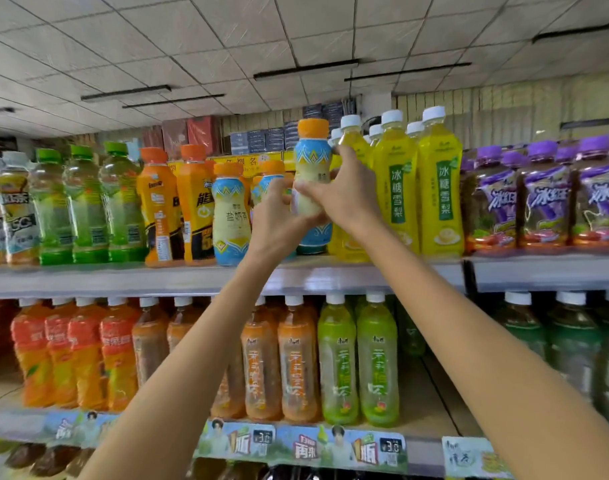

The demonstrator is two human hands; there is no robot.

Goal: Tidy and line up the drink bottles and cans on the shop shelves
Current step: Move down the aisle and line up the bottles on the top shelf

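A cream and blue milk tea bottle [312, 157] with an orange cap stands raised at the front of the top shelf [192, 277]. Both hands grip its middle: my left hand [279, 216] from the left, my right hand [348, 192] from the right. A matching milk tea bottle [231, 216] stands on the shelf just left of my left hand, with others partly hidden behind. Tall yellow pear drink bottles [440, 188] with white caps stand right beside my right hand.
Orange energy drink bottles [178, 206] and green bottles [88, 206] fill the top shelf's left, purple-capped bottles [545, 199] its right. The lower shelf [296, 445] holds orange, light green and dark green tea bottles [377, 362]. Boxes are stacked behind the top row.
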